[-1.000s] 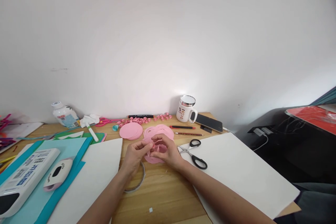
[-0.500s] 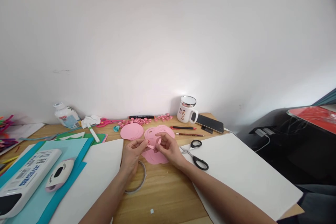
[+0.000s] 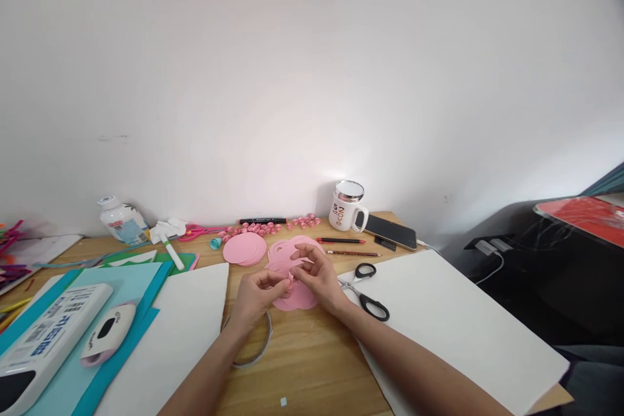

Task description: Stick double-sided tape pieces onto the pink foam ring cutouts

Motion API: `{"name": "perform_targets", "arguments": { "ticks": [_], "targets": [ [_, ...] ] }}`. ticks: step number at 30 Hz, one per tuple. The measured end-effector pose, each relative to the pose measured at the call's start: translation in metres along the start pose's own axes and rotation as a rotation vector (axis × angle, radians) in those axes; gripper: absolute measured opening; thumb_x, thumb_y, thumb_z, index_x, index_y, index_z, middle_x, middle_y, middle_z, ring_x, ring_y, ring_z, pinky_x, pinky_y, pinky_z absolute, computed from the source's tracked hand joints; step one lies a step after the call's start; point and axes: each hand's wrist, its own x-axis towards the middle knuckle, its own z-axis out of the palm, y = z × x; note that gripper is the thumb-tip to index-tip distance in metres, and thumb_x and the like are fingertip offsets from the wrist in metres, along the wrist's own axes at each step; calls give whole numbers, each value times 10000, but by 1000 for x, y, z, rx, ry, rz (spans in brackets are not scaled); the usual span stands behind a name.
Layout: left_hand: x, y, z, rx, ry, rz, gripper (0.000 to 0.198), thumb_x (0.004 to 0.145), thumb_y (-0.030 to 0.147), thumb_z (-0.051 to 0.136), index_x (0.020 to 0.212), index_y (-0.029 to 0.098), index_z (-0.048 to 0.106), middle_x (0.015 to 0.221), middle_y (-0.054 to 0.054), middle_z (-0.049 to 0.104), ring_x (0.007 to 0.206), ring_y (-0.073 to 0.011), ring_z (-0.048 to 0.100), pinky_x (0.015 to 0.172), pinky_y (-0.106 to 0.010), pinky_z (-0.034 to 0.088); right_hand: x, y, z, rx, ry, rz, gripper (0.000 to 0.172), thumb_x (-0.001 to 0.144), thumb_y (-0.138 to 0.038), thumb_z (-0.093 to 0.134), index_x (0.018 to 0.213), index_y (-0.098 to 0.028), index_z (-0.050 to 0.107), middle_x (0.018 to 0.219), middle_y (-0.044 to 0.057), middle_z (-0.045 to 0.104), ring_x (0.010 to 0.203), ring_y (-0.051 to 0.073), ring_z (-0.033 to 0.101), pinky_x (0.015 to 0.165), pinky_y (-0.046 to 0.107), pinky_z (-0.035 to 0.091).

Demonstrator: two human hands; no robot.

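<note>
Between their fingertips, both of my hands pinch a small curled strip of pink paper (image 3: pixel 290 281), mostly covered by the fingers. My left hand (image 3: pixel 254 299) is closed on its near left side, thumb against forefinger. My right hand (image 3: pixel 319 278) grips it from the right with thumb and fingers bent. Under and behind the hands lie cut pink paper pieces (image 3: pixel 303 299), partly hidden. A stack of pink paper circles (image 3: pixel 244 249) rests just beyond my left hand. Small rolled pink paper flowers (image 3: pixel 263 229) line the wall side.
A grey ring (image 3: pixel 267 342) lies beside my left forearm. Black-handled scissors (image 3: pixel 373 307) rest on white paper (image 3: pixel 453 312) at right. Behind are a white mug (image 3: pixel 345 211), a phone (image 3: pixel 390 232) and a pencil (image 3: pixel 353 253). Blue sheets (image 3: pixel 131 283) and a white case (image 3: pixel 53 344) occupy the left.
My hands have come closer together and slightly nearer to me. The pink strip, a wider loop before, now shows as a smaller curl between the fingertips.
</note>
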Motion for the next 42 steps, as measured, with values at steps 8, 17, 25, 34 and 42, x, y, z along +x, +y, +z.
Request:
{"name": "perform_targets", "arguments": {
  "ticks": [8, 17, 25, 34, 42],
  "targets": [
    [-1, 1, 3, -61, 22, -11, 390, 559, 270, 746, 887, 122, 595, 630, -39, 690, 608, -183, 653, 617, -309, 534, -1, 0, 1, 18, 25, 43, 434, 641, -232, 709, 997, -226, 462, 822, 1, 551, 645, 105, 574, 571, 250, 494],
    [-5, 6, 7, -40, 10, -10, 324, 568, 279, 735, 823, 140, 590, 630, -33, 684, 568, -173, 643, 581, -284, 505, -2, -4, 3, 30, -44, 61, 376, 664, -280, 699, 955, -198, 477, 676, -33, 584, 568, 89, 549, 553, 227, 454],
    [-4, 7, 7, -128, 68, -5, 349, 527, 295, 770, 804, 124, 643, 694, -59, 707, 582, -178, 652, 607, -297, 525, -6, -7, 6, -15, -87, 58, 276, 722, -371, 638, 908, -184, 559, 744, 17, 641, 677, 140, 611, 655, 288, 498],
    [-6, 7, 8, -256, 126, -47, 287, 532, 276, 774, 767, 123, 716, 727, -74, 727, 633, -189, 663, 682, -316, 532, -8, -2, 6, -210, -145, -62, 168, 792, -317, 568, 898, -196, 619, 881, 51, 631, 786, 155, 599, 726, 309, 492],
    [-5, 4, 7, -214, 123, -29, 243, 536, 273, 776, 725, 125, 740, 711, -84, 726, 693, -210, 656, 737, -326, 507, -6, -6, 6, -335, -143, -158, 164, 829, -311, 516, 837, -209, 644, 831, 49, 571, 748, 147, 550, 670, 281, 485]
  ]
}}
